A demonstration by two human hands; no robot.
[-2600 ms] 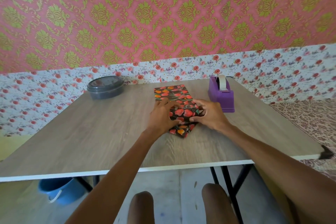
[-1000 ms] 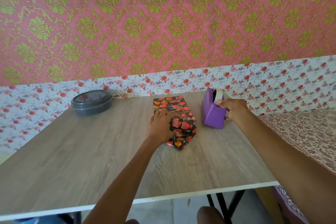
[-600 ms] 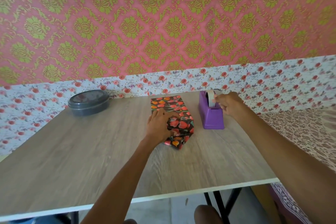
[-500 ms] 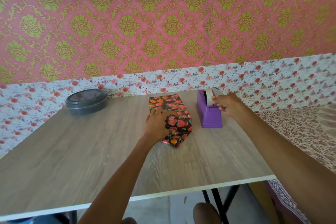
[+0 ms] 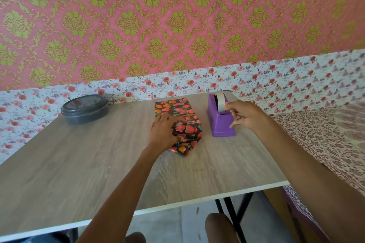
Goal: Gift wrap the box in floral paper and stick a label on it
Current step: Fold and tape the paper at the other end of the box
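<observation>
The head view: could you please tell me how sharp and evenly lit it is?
Head view: soft, even light, no hard shadows; wide-angle stretch toward the corners; the near table surface slightly smeared; wrapped box and tape dispenser reasonably sharp.

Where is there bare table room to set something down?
Free: the wide table stretch from the grey container to the near edge, left of the wrapped box; also the gap between container and box. Tight: the slot between box and tape dispenser, with the left hand on the box and the right hand pinching tape.
</observation>
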